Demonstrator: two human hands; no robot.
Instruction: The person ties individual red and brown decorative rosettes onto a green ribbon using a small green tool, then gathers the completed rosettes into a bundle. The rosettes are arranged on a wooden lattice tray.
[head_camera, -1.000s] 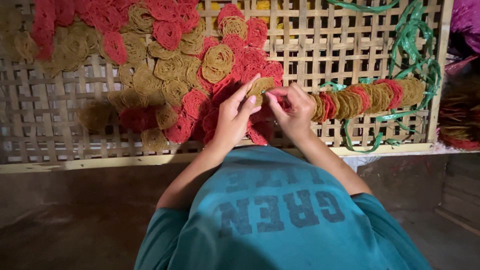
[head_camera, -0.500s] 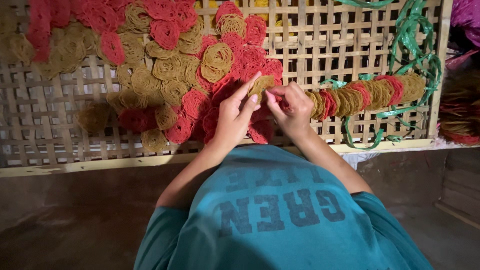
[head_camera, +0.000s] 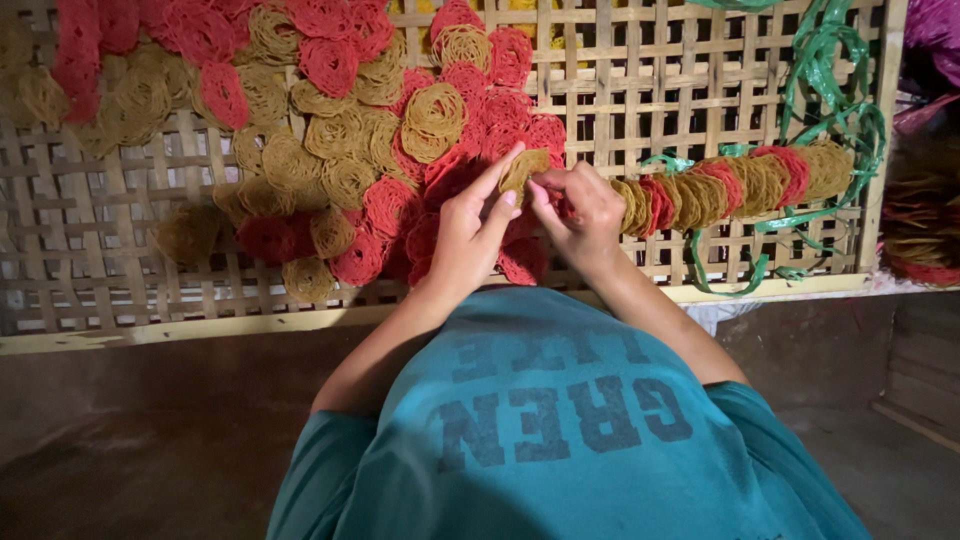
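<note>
Both hands meet over the middle of the woven tray (head_camera: 300, 300), pinching one tan disc (head_camera: 523, 166) between them. The left hand (head_camera: 470, 235) grips its near edge with thumb and fingers pressed together, forefinger stretched up along it; the right hand (head_camera: 580, 215) closes its fingertips on the other edge, apparently to keep the thin lacy round flat and on edge against the row (head_camera: 730, 185). That row of tan and red discs lies stacked face to face toward the tray's right edge, with green strips (head_camera: 830, 90) looped around it, seemingly to bind it. Loose discs (head_camera: 330, 130) lie heaped across the tray's far left and centre, within easy reach.
</note>
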